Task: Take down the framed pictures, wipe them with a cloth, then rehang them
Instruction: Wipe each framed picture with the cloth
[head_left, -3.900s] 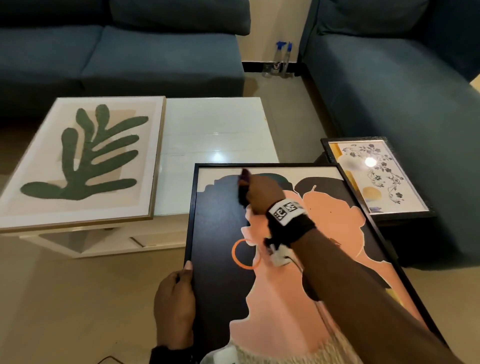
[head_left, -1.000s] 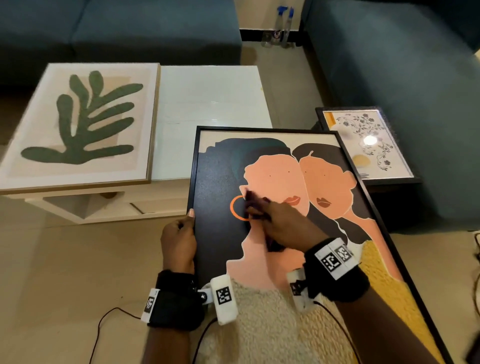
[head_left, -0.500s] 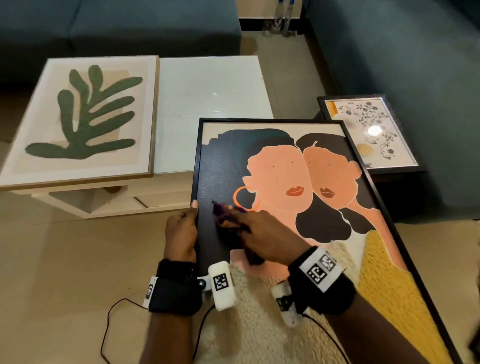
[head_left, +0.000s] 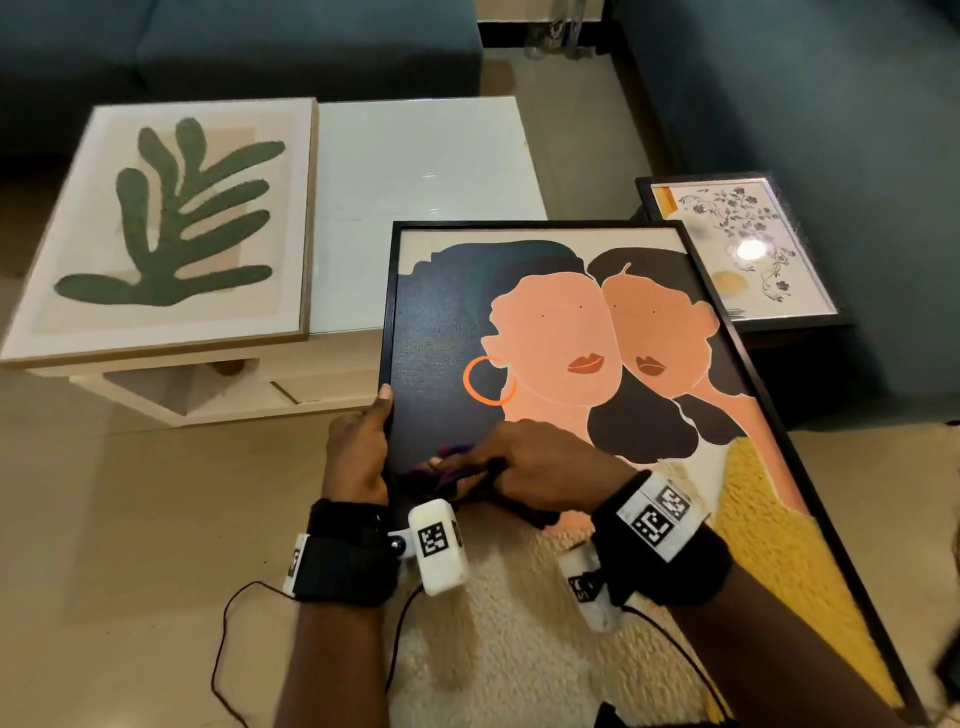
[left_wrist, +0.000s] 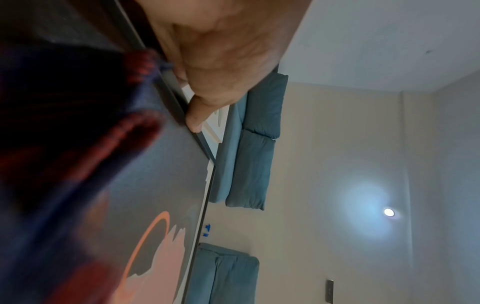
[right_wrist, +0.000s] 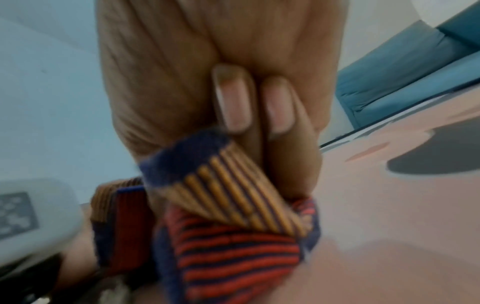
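Observation:
A black-framed picture of two women (head_left: 587, 332) lies tilted in front of me, its far end towards the white table. My left hand (head_left: 358, 452) grips its left frame edge, thumb (left_wrist: 197, 115) along the rail. My right hand (head_left: 540, 467) grips a bunched striped cloth (head_left: 457, 473) of blue, red and orange and presses it on the dark lower-left part of the picture, close to the left hand. In the right wrist view the fingers (right_wrist: 233, 98) curl round the cloth (right_wrist: 233, 216).
A leaf picture in a wooden frame (head_left: 171, 228) lies on the white coffee table (head_left: 421, 197). A small floral picture (head_left: 737, 249) rests on a dark stand at the right. Blue sofas (head_left: 831, 104) stand behind and to the right. Bottles (head_left: 556, 31) stand on the floor between them.
The right hand has swept the cloth from the picture's upper part down and left across it, now beside the left hand. The left hand keeps its grip on the frame edge.

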